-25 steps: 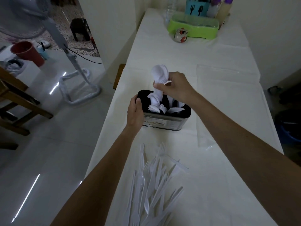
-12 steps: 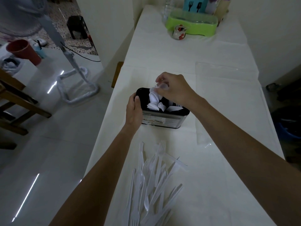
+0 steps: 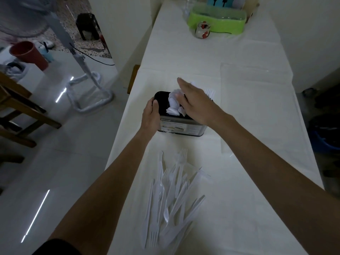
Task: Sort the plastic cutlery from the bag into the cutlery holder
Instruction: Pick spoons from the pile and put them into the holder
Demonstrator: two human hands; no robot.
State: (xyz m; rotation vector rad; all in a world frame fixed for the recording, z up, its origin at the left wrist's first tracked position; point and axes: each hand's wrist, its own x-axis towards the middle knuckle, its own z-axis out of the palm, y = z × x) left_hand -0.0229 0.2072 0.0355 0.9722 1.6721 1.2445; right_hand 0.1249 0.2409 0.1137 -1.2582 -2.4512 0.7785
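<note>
Right hand (image 3: 195, 105) has released spoons (image 3: 173, 105), now flat, fingers straight, above holder (image 3: 182, 128); left hand (image 3: 150, 116) grips holder's left end; spoons stand inside; loose cutlery (image 3: 173, 196) lies on bench (image 3: 248, 162).

The cutlery holder (image 3: 193, 132) carries a pale label (image 3: 173, 127) on its front. Its header shows a short brand word beginning with "K", roughly "Kosso", and the print below is too small to read. A teal box (image 3: 219, 0) at the bench's far end bears black fork pictograms.
</note>
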